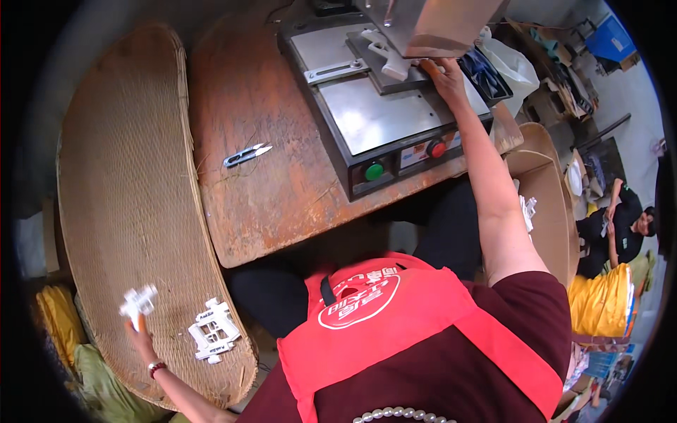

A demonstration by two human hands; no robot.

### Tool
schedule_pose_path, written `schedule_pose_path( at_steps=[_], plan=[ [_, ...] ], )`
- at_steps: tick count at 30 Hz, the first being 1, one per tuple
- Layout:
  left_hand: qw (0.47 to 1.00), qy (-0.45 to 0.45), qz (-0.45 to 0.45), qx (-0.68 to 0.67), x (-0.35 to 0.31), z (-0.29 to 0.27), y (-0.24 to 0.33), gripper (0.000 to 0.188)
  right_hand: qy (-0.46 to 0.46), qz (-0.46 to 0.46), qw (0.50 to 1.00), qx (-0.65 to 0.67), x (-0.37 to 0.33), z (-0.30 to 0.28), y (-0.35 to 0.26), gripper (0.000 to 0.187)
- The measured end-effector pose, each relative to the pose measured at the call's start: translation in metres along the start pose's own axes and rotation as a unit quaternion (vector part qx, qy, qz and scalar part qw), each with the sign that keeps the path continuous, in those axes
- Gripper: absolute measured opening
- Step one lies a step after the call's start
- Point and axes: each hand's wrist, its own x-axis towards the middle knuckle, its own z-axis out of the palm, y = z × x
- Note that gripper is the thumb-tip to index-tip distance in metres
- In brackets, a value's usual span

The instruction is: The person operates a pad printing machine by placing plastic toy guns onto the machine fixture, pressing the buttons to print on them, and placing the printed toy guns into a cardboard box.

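Note:
At the lower left my left hand (142,342) grips a white plastic part (138,302), blurred by motion, above a long woven tray. Beside it on the weave lie several white plastic frame-like pieces (214,330) with dark lettering. My right hand (447,79) reaches to the bench machine (374,113), fingers closed at the right side of its raised dark plate (381,83). Covers seem to be on one or more fingertips, orange in colour. What the fingers pinch there is too small to make out. Next to them on the plate rests a white pistol-shaped plastic part (395,65).
A metal block (441,28) hangs over the plate. Blue-handled thread snips (247,155) lie on the worn wooden table (261,204). The woven tray (127,176) runs along the left. A cardboard box (543,169) with white parts stands at right; farther off sits another person (613,225).

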Motion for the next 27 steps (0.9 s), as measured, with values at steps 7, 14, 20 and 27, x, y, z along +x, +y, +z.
schedule_pose_path(
  at_steps=[7,14,20,27],
  plan=[
    [0.831,0.109,0.517,-0.175,-0.144,0.123,0.448,0.047,0.163,0.026,0.973,-0.162,-0.015,-0.106,-0.040,0.034],
    [0.706,0.122,0.679,-0.159,-0.243,0.257,0.582,0.040,0.276,0.015,0.938,-0.210,-0.114,-0.270,-0.088,0.036],
    [0.660,0.138,0.732,-0.093,-0.289,0.271,0.644,0.023,0.162,0.207,0.965,0.014,-0.170,-0.181,0.029,0.037],
    [0.798,0.098,0.593,-0.044,-0.333,0.275,0.632,0.038,0.116,0.312,0.942,-0.037,-0.171,-0.093,0.032,0.048]
  ],
)
